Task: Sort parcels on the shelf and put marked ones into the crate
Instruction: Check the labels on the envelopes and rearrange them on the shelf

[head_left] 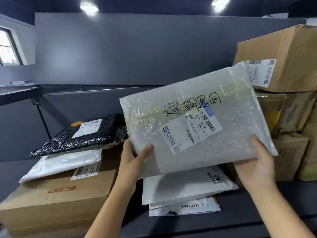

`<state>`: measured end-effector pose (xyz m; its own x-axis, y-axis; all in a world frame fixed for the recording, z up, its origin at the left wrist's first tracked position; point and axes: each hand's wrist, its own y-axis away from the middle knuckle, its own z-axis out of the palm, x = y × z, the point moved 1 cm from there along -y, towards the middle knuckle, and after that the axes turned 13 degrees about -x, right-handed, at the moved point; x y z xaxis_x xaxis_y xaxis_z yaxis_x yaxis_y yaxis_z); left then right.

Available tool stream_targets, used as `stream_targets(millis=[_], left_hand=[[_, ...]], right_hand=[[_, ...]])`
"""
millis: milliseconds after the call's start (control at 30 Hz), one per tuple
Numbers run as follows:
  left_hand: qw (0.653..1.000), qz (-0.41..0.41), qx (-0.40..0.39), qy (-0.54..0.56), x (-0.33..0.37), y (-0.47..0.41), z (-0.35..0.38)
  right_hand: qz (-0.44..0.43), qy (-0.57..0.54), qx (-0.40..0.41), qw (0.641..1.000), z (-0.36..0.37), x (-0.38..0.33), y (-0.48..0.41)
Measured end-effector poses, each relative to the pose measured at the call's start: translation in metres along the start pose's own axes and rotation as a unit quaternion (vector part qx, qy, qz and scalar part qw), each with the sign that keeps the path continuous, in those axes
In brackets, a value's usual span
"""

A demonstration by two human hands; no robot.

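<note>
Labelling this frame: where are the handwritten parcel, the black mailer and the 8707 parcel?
handwritten parcel (197, 133), head view, on its printed label.
black mailer (68, 143), head view, on its bubbled face.
8707 parcel (185, 188), head view, on its plain white face.

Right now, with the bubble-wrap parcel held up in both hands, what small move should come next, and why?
Probably draw the bubble-wrap parcel back off the shelf, toward the crate, which is out of view. Black handwriting runs across its face above the label, so it seems marked, and the left hand and right hand both grip its lower edge.
</note>
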<state>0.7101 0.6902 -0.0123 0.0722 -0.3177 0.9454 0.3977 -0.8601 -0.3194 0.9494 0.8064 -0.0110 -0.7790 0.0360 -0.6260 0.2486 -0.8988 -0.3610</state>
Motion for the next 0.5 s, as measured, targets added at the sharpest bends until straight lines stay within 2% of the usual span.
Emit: stream_targets(millis=[300,500], left_hand=[[0.998,-0.009,-0.054,-0.010,-0.028,0.004,0.002],[0.993,-0.050,-0.104,-0.023,-0.059,0.004,0.021]], right_hand=[[-0.033,0.086,0.006,0.996,-0.040,-0.013,0.036],[-0.025,0.173,0.074,0.982,-0.076,-0.014,0.077]])
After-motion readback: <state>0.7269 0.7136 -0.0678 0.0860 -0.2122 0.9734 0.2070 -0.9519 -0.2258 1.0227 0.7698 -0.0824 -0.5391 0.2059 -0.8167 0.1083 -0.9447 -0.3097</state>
